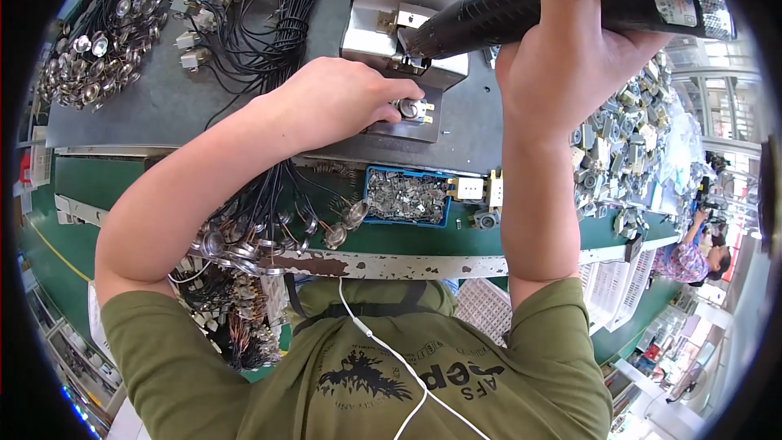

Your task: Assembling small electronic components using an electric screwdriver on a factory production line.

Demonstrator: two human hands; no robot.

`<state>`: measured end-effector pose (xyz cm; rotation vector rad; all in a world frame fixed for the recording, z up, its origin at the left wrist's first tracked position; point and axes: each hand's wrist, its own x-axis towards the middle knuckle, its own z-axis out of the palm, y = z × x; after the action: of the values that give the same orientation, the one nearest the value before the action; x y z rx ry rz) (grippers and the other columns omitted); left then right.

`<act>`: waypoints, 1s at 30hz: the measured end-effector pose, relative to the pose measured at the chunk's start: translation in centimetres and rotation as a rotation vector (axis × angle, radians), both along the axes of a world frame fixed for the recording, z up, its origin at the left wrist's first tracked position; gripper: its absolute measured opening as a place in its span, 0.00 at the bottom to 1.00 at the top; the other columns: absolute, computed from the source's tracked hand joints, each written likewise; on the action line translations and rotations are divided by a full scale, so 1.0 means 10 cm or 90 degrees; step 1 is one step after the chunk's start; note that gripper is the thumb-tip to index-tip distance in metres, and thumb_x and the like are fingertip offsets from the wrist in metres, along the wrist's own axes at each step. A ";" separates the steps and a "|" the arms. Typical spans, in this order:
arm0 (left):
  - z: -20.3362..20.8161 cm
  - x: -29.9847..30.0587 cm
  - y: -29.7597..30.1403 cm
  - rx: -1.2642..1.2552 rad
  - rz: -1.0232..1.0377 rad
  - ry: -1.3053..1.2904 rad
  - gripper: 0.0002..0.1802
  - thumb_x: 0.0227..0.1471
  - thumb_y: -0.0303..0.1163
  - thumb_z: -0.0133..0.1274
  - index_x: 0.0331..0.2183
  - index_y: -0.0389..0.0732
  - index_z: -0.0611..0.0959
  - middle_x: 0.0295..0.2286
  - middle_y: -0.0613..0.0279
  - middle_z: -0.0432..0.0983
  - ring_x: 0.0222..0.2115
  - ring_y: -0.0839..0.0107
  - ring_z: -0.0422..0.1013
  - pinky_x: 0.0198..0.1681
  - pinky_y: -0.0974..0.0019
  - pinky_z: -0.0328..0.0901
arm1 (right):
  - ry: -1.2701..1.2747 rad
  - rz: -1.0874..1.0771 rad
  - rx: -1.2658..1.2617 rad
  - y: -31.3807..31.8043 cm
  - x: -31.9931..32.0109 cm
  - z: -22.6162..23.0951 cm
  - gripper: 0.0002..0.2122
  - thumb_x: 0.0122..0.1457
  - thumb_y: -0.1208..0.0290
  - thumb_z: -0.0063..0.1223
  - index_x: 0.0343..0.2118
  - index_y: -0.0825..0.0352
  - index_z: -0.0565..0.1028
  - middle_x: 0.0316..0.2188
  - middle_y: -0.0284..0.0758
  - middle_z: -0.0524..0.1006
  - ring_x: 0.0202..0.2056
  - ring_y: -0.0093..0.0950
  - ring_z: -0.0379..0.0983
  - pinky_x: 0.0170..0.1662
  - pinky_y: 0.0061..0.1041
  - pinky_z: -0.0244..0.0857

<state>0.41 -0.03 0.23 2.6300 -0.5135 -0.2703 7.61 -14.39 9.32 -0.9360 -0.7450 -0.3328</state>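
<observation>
My left hand [338, 102] reaches over the grey worktop. Its thumb and fingers close on a small switch-like part [410, 109] with a round metal piece and brass terminals. That part sits on a flat dark metal block [430, 129], and my fingertips hide some of it. My right hand [562, 57] is wrapped round a black power tool [505, 12] with a ribbed barrel, held slantwise. Its narrow end comes down in front of a white metal fixture [364, 37], behind the block; whether it touches anything there I cannot tell.
Black wire bundles [289, 37] with white connectors lie left of the fixture, beside heaped round metal caps [94, 45]. Small metal pieces fill a blue tray [447, 213] below the block. Grey parts [623, 126] pile up on the right. Another person [684, 262] is farther right.
</observation>
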 end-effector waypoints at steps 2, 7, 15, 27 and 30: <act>0.01 0.01 -0.01 0.000 -0.003 0.002 0.20 0.59 0.41 0.58 0.53 0.57 0.82 0.35 0.56 0.83 0.38 0.54 0.79 0.42 0.53 0.73 | 0.021 0.170 0.145 0.07 0.09 -0.07 0.09 0.61 0.75 0.65 0.37 0.69 0.74 0.21 0.33 0.77 0.18 0.23 0.73 0.22 0.22 0.65; 0.02 0.00 0.00 0.017 -0.004 0.000 0.20 0.59 0.42 0.57 0.54 0.57 0.81 0.35 0.56 0.83 0.39 0.54 0.79 0.41 0.52 0.73 | 0.012 0.116 0.098 0.10 0.01 -0.05 0.09 0.61 0.78 0.64 0.38 0.70 0.73 0.22 0.33 0.77 0.18 0.22 0.73 0.23 0.21 0.66; -0.02 0.00 0.01 0.027 -0.028 -0.012 0.19 0.63 0.41 0.52 0.55 0.56 0.80 0.35 0.55 0.84 0.38 0.54 0.81 0.42 0.52 0.74 | 0.032 -0.226 -0.149 0.11 -0.18 0.04 0.15 0.61 0.80 0.63 0.45 0.68 0.68 0.25 0.34 0.78 0.19 0.21 0.73 0.22 0.20 0.66; -0.03 0.02 0.01 0.042 -0.025 0.005 0.19 0.63 0.42 0.51 0.55 0.59 0.79 0.35 0.55 0.83 0.38 0.54 0.80 0.42 0.52 0.74 | 0.003 -0.116 -0.238 0.02 -0.18 0.07 0.08 0.59 0.79 0.65 0.38 0.71 0.76 0.27 0.34 0.80 0.20 0.21 0.75 0.23 0.18 0.69; -0.04 0.02 0.00 0.040 -0.026 -0.014 0.19 0.63 0.41 0.52 0.55 0.59 0.80 0.35 0.56 0.83 0.38 0.55 0.81 0.42 0.52 0.74 | 0.025 -0.128 -0.247 0.07 -0.25 0.08 0.07 0.59 0.78 0.65 0.37 0.71 0.77 0.26 0.34 0.80 0.20 0.21 0.76 0.23 0.18 0.70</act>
<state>0.56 -0.05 -0.16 2.6883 -0.5762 -0.2762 5.07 -13.67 10.17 -1.3856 -0.6928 -0.3501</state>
